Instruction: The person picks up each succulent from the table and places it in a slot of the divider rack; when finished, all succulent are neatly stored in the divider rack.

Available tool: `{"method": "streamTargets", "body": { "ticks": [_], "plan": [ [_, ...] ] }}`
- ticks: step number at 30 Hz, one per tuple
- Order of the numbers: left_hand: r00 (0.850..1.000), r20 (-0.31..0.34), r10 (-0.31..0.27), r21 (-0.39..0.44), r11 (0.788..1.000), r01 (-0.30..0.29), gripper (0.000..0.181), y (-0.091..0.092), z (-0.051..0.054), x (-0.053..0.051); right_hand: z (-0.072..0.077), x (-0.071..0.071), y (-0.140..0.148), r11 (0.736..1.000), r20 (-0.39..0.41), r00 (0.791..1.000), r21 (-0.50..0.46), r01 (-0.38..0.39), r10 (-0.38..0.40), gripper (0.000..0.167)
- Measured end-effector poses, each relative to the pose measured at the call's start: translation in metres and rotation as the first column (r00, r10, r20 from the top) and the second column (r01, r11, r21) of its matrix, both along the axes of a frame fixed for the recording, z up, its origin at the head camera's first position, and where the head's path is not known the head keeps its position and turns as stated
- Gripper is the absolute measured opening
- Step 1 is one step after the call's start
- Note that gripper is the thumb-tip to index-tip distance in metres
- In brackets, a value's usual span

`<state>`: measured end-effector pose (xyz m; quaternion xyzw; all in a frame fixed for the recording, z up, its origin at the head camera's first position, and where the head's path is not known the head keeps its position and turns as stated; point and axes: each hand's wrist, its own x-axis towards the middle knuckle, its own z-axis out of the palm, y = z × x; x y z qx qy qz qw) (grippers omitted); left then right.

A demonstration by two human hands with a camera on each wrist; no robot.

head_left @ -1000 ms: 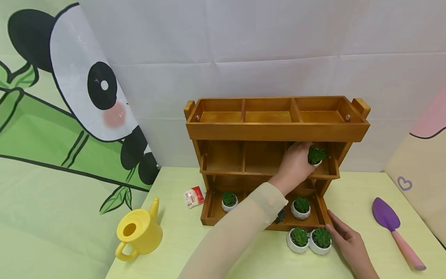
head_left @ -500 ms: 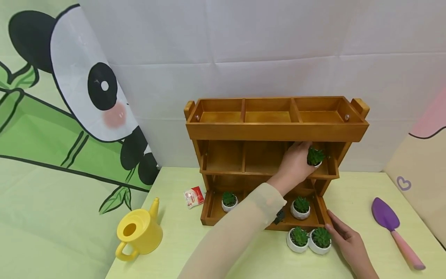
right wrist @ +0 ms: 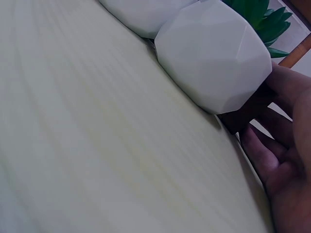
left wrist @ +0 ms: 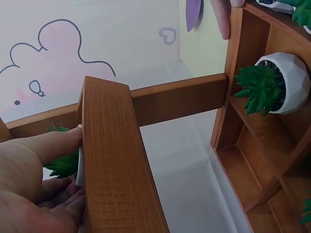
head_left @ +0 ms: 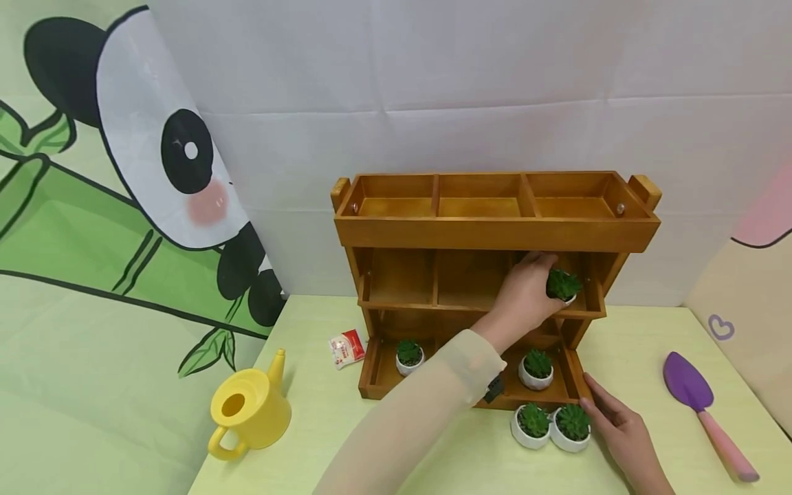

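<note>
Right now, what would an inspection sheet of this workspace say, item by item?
Surface: pale yellow table, faintly streaked.
Job's things: three-tier wooden shelf; two potted plants in its bottom tier, two more on the table in front.
Clutter: yellow watering can, red-and-white packet, purple trowel.
Grips: left grip holds a fifth plant at the middle tier's right compartment; right grip touches the bottom tier's right end.
Cables: nothing seen.
Surroundings: white sheet behind, panda print at left, pink print at right.

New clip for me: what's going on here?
A person's left hand grips a potted succulent at the right side of a wooden shelf, at its middle tier. The right hand touches the right end of the bottom tier. Two more succulents stand on the table in front; at least two sit in the bottom tier.
</note>
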<state>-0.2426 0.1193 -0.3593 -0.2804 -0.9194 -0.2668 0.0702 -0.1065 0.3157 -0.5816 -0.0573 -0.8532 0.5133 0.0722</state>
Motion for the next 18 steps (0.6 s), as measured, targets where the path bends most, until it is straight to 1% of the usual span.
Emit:
{"method": "streamTargets", "body": {
  "ticks": [3,6,10,14,18],
  "plan": [
    [1.0,0.008,-0.009,0.006,1.0,0.009,0.072,-0.003,0.0,0.002,0.001,0.0,0.0,1.0,0.006,1.0,0.006,0.003,-0.003,0.059],
    [1.0,0.002,-0.015,0.005,1.0,0.015,0.071,-0.004,-0.001,0.004,0.002,0.001,0.0,1.0,0.01,1.0,0.017,0.008,-0.008,0.06],
    [0.998,-0.036,-0.041,0.037,0.998,0.043,0.069,-0.009,-0.004,0.005,0.002,0.0,0.001,1.0,0.007,1.0,0.025,0.011,-0.012,0.06],
    [0.995,-0.063,-0.076,0.125,0.989,0.084,0.067,-0.019,-0.009,0.008,0.001,0.001,0.001,1.0,0.002,1.0,0.02,0.01,-0.01,0.059],
    [0.994,-0.047,-0.103,0.229,0.967,0.111,0.066,-0.03,-0.014,0.014,0.001,0.0,0.001,1.0,0.003,1.0,0.02,0.006,-0.006,0.059]
  ]
}}
